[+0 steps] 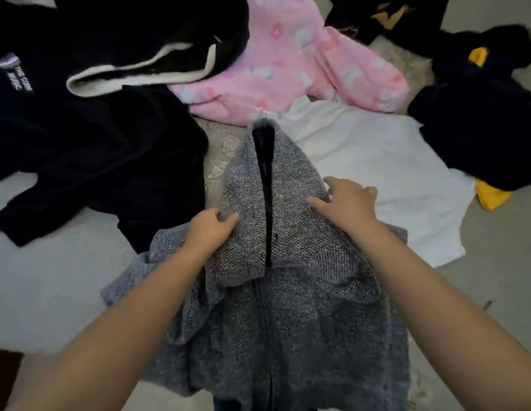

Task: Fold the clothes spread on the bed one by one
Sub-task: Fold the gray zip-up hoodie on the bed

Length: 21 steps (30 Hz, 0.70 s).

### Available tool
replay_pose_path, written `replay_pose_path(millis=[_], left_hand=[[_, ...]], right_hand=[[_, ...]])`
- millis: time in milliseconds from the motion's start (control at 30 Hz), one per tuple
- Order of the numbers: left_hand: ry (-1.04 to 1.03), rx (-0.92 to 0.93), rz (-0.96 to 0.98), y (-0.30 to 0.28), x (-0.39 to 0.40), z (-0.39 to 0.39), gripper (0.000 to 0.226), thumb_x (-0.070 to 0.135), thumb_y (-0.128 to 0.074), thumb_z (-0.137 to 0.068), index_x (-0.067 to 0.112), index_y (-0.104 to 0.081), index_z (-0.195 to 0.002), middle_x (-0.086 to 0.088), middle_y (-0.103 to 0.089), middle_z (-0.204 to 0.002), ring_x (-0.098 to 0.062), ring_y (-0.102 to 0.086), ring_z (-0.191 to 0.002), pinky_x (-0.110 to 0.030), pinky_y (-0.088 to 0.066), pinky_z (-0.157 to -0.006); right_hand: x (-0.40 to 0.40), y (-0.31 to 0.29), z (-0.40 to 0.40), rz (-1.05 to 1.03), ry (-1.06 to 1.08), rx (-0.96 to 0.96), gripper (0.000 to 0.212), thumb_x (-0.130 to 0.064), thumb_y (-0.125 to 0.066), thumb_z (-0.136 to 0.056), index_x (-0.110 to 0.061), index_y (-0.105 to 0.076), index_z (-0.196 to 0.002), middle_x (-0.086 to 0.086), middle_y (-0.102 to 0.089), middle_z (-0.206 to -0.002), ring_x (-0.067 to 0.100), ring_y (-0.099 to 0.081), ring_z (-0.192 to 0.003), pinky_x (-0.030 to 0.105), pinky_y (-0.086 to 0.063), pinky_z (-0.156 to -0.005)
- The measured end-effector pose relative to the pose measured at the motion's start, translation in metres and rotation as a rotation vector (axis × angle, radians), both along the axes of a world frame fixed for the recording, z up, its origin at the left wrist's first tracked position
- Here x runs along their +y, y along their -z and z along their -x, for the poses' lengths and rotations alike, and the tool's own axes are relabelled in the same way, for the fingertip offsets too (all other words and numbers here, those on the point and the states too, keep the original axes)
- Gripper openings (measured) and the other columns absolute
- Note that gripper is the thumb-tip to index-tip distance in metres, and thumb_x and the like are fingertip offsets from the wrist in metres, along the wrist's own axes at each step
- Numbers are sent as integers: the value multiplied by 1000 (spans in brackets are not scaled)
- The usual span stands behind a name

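The left hand (209, 226) pinches the gray sweater (276, 292) near its dark middle line. The right hand (347, 203) rests on it, fingers spread. A black top (110, 173) and white cloth (376, 173) lie just beside its edges.

The knit jacket (276, 262) lies on the bed (50, 277), other clothes behind it.

Bed (50, 277), pale grey cover w/ leaf print at centre, strewn w/ clothes. Grey knit zip jacket (288, 307) near centre, hood pointing far. Black hoodie (95, 161) far left, white-lined hood, small chest print. Pink patterned fleece (302, 69) far centre. White garment (376, 173) right of centre, lying flat, partly under pink fleece. Dark garment w/ yellow trim (489, 120) far right, overlapping white one. Another dark item (385, 16) at far edge.
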<state>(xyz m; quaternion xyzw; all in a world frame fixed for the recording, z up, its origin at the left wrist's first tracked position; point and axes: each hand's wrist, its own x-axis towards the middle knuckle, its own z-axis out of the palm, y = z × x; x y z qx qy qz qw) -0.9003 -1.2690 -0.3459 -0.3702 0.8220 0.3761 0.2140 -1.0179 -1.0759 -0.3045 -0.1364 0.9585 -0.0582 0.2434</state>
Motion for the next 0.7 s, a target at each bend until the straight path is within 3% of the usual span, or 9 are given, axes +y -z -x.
replay_pose_path(millis=[67, 167, 267, 367, 467, 567, 700], left_hand=[[-8, 29, -1, 6, -1, 6, 25, 23, -58, -89, 1, -62, -101, -10, -55, -89, -28, -55, -91, -27, -35, -70], [-53, 72, -10, 7, -7, 11, 10, 13, -57, -88, 9, -57, -79, -7, -50, -70, -20, -47, -69, -26, -30, -62], [-19, 122, 49, -1, -21, 15, 14, 15, -54, -88, 11, -52, -75, 3, -46, -63, -13, -45, -61, -26, -30, -60], [65, 79, 7, -13, -33, 23, 19, 23, -55, -90, 7, -61, -82, -4, -55, -74, -23, -55, -80, -27, -34, -63], [174, 6, 16, -19, -35, 28, 22, 25, -54, -91, 4, -62, -86, -8, -56, -81, -27, -56, -86, -30, -39, -65], [239, 22, 99, -28, -35, 35, 21, 22, -52, -91, 7, -56, -78, -12, -58, -82, -26, -55, -81, -30, -39, -64], [230, 254, 216, -60, -47, 56, 22, 18, -51, -91, 0, -63, -90, -19, -64, -94, -33, -58, -91, -36, -42, -72]], right_hand=[[-16, 14, 4, -149, -32, -46, 15, -29, -54, -87, -15, -53, -80, 1, -59, -82, 25, -56, -96, 37, -28, -88], [-24, 24, 2, -253, 0, -89, 27, -11, -46, -85, -18, -38, -60, -4, -41, -63, 23, -55, -92, 38, -29, -92], [-19, 26, 3, -210, 10, 21, 15, -20, -46, -89, -13, -56, -81, 1, -57, -81, 25, -56, -93, 36, -32, -88], [-18, 26, 11, -206, 24, -15, 35, -45, -50, -88, -14, -55, -103, 4, -60, -103, 25, -55, -100, 36, -35, -88], [-28, 27, 10, -254, -5, -76, 18, -24, -49, -89, -17, -59, -101, 4, -63, -104, 23, -55, -101, 34, -31, -90], [-42, 19, 10, -283, -102, 21, 21, -17, -45, -87, -18, -63, -98, 2, -64, -97, 23, -55, -96, 35, -29, -88], [-55, -24, 37, -159, -199, 283, 23, -17, -51, -84, -16, -67, -100, 5, -63, -98, 26, -52, -100, 35, -26, -85]])
